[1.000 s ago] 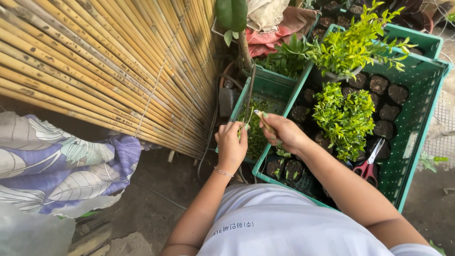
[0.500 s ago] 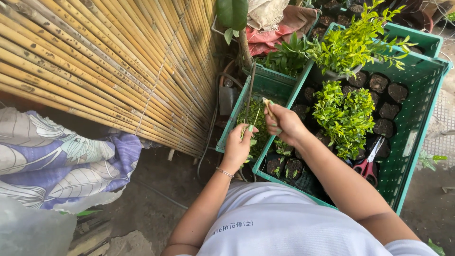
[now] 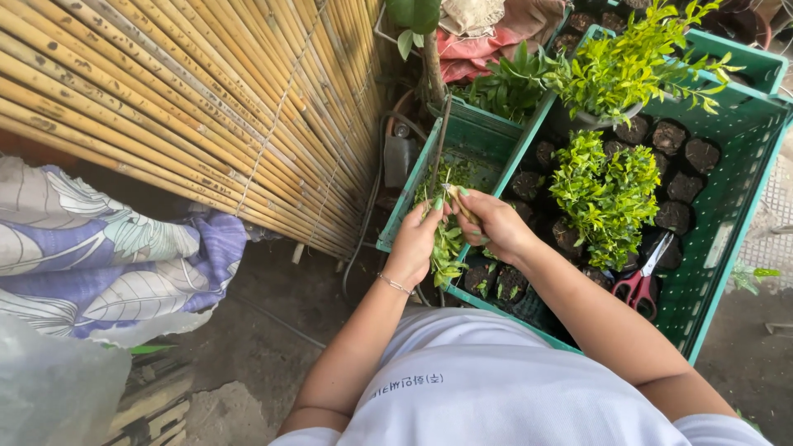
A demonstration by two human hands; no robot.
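Left hand (image 3: 413,239): we pinch a leafy cutting (image 3: 447,248) over the small crate (image 3: 475,144).
Right hand (image 3: 494,221): closed on a thin stick (image 3: 459,203).
Big crate (image 3: 735,198): soil pots (image 3: 684,153), shrubs (image 3: 607,194), scissors (image 3: 638,285).

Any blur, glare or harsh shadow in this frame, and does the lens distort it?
Head view: soft even daylight, no glare or hard shadows. The left hand and right hand, meeting over a green cutting, look slightly soft. The bamboo screen fans out, suggesting wide-angle stretch.
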